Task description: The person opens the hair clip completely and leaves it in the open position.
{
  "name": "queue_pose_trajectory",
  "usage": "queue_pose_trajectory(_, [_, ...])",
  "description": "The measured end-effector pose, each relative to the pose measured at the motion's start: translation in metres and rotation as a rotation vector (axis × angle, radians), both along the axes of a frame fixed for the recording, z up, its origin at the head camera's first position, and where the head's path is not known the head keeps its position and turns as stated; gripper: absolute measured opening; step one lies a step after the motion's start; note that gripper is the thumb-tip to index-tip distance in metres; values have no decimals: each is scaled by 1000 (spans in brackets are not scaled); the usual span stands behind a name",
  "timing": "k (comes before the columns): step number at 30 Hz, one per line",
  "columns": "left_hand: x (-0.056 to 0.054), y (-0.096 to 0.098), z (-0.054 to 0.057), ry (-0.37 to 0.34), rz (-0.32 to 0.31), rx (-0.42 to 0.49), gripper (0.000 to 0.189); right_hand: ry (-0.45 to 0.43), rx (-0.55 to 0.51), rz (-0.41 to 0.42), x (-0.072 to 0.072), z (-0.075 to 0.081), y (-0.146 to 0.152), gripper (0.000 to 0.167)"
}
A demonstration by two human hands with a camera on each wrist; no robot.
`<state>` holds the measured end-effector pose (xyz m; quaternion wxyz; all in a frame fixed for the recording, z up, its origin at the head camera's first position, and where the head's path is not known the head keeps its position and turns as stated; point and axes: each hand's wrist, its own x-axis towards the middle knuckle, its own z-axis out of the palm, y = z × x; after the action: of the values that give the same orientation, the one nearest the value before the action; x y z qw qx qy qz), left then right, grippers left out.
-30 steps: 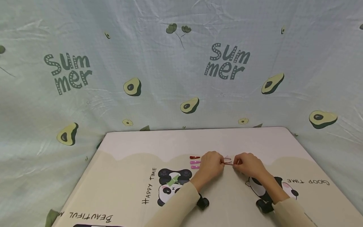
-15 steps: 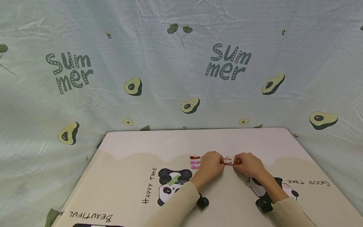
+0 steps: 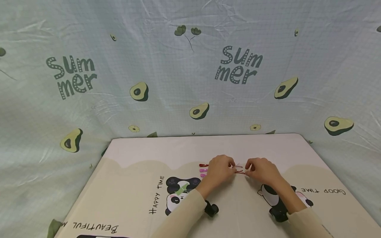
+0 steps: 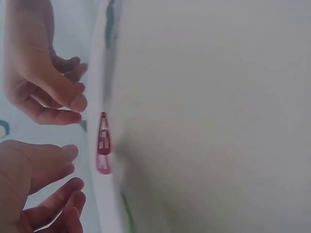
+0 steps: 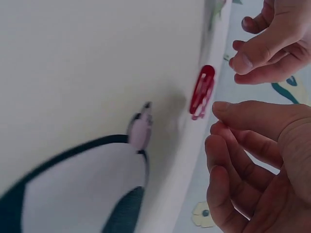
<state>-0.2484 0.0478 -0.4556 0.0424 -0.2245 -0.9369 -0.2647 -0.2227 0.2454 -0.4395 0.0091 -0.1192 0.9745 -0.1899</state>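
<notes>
In the head view, a red snap hair clip (image 3: 240,172) lies on the table between my hands, with another clip (image 3: 238,166) just behind it. My left hand (image 3: 221,168) is at the clip's left end, thumb and fingers spread apart. My right hand (image 3: 262,171) hovers at its right end, fingers loosely bent with nothing between them. Both wrist views show a gap between thumb and fingers on each hand. The red clip (image 4: 104,136) overlaps a pink clip (image 4: 103,166) in the left wrist view; in the right wrist view the red clip (image 5: 202,90) lies apart from the fingertips.
Left of my left hand, a dark red clip (image 3: 203,165) and two pink clips, one at the back (image 3: 203,170) and one in front (image 3: 203,175), lie in a column, partly hidden by the hand. The table (image 3: 134,198) has a panda-print cover; a printed cloth (image 3: 166,66) hangs behind.
My left hand has let go of the red clip, lifting its fingers and shifting slightly left and back. My right fingers have parted from the clip's other end. The clip stays in place.
</notes>
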Motion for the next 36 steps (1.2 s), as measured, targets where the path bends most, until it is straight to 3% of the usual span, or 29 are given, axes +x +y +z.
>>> queue_pose_trajectory(7, [2,-23,17,12,-16,93,17,43,-41,6,4,17,-7,16])
queue_pose_trajectory(12, [5,-41,19,9,16,139,17,77,-78,34,10,25,-19,14])
queue_pose_trajectory(23, [10,-67,-1,-41,66,198,16,35,-150,47,10,14,-49,13])
queue_pose_trajectory(29, [11,-73,-14,-46,42,169,14,24,-83,17,4,2,-63,12])
queue_pose_trajectory(36, [12,-74,-22,-14,73,132,12,8,-28,-6,-4,-10,-73,12])
